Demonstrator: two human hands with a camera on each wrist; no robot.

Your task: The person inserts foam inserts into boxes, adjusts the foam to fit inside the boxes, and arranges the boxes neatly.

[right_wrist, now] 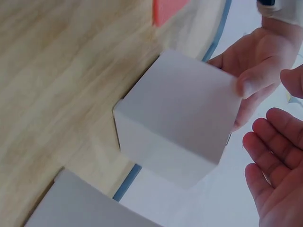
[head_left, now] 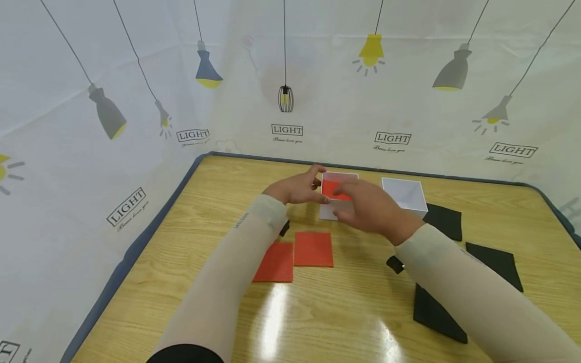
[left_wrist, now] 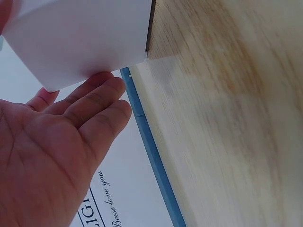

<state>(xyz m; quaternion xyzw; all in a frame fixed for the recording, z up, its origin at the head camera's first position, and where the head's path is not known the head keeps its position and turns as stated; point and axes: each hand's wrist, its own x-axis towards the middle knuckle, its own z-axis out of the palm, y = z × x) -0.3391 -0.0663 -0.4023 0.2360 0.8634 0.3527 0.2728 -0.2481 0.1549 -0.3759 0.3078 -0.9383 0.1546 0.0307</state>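
At the back of the table, a white open-topped box [head_left: 329, 210] has a flat red square [head_left: 333, 188] inside. My left hand [head_left: 300, 187] grips this box at its left side. The left wrist view shows the fingers of that hand [left_wrist: 57, 137] against the box wall [left_wrist: 85, 45]. Its thumb lies at a front corner of the box [right_wrist: 182, 101] in the right wrist view. My right hand [head_left: 369, 206] hovers over the box's near right side, fingers loosely bent. In its own wrist view, the right hand [right_wrist: 279, 161] is apart from the box and holds nothing.
A second white box [head_left: 404, 194] stands to the right. Two flat red squares [head_left: 313, 249] lie in front of the first box. Several black squares [head_left: 495, 264] lie on the right side of the wooden table [head_left: 345, 312]. A printed curtain [head_left: 327, 75] hangs behind.
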